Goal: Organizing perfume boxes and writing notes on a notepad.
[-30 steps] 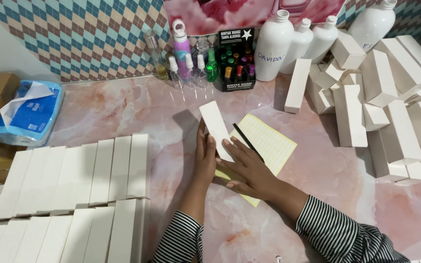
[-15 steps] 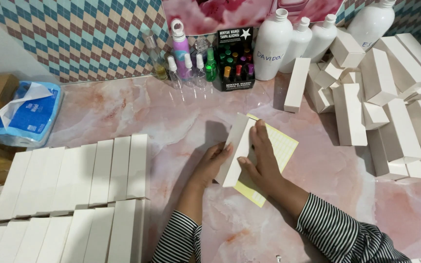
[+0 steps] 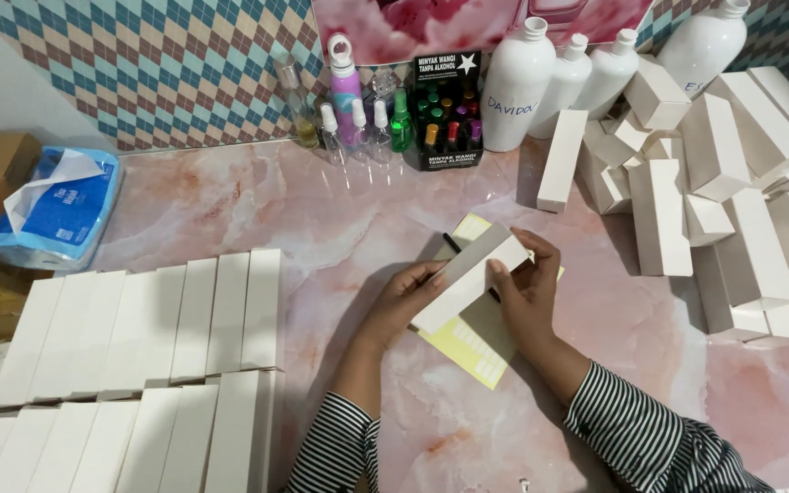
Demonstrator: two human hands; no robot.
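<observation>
Centrally, a long white box (image 3: 470, 278) is held tilted just above a yellow sheet (image 3: 469, 345) on the pink marbled worktop (image 3: 257, 210). Left hand (image 3: 404, 297) grips its lower end, fingers closed on it; right hand (image 3: 527, 297) clasps its upper side. Neat rows of white boxes (image 3: 139, 319) lie to the left, and a loose heap of boxes (image 3: 732, 183) lies at the right.

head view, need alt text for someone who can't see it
Two hands, left hand and right hand, hold a long white box above a yellow sticker sheet on a pink marble table. Flat rows of white boxes lie left, a loose pile right, bottles behind.
</observation>
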